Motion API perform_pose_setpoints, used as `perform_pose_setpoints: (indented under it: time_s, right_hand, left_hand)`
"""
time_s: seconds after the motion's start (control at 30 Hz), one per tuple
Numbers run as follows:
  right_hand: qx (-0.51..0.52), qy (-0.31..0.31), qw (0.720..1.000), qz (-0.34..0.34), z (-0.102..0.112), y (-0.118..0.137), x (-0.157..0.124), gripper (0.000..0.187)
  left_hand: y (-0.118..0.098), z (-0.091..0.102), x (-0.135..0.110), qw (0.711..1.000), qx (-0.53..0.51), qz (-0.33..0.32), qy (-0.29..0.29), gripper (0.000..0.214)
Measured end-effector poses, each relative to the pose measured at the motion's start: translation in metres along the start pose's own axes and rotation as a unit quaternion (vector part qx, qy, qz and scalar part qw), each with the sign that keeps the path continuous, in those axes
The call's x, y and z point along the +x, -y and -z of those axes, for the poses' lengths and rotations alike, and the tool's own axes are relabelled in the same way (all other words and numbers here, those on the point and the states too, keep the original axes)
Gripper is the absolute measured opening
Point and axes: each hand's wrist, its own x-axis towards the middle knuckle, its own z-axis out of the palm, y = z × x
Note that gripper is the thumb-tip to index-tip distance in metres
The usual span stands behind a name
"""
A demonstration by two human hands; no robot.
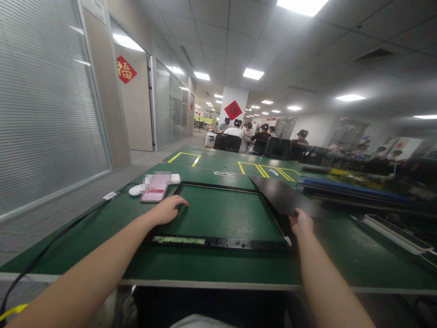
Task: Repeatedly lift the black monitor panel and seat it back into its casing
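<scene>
A thin black rectangular frame [239, 243] lies flat on the green table in front of me, with table surface showing through its middle. A strip of green circuit board [179, 240] sits in the left part of its near bar. My left hand [169, 209] is closed over the frame's left side, fingers curled over the inner edge. My right hand [302, 223] pinches the near edge of a thin dark flat panel [283, 195], which is tilted over the frame's right side. A small pale tab [287, 240] shows at the frame's near right corner.
Beyond my left hand lie a phone [155, 192] and a white mouse-like object [135, 190]. A black cable [64, 231] runs down the table's left side. To the right are blue-edged strips [348, 189] and a white-edged device [396, 232]. Several people sit farther back.
</scene>
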Motion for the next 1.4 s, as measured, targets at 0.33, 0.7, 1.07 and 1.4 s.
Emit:
perform_pose_setpoints:
  time_s: [0.33, 0.7, 1.07, 1.4]
  right_hand:
    - [0.016, 0.047, 0.998, -0.045, 0.005, -0.005, 0.014, 0.013]
    - [0.023, 0.063, 0.996, -0.061, 0.006, -0.007, 0.020, 0.014]
    - [0.043, 0.039, 0.998, -0.015, 0.000, 0.003, 0.003, 0.021]
    - [0.116, 0.054, 0.992, 0.021, -0.008, 0.017, -0.018, 0.017]
  left_hand:
    - [0.002, -0.001, 0.001, 1.000, 0.001, -0.006, 0.001, 0.053]
    - [0.005, -0.005, 0.002, 1.000, -0.003, -0.010, -0.005, 0.053]
    - [0.003, -0.002, 0.001, 1.000, 0.009, -0.010, -0.003, 0.054]
    - [0.000, -0.001, 0.000, 1.000, -0.004, 0.006, -0.019, 0.052]
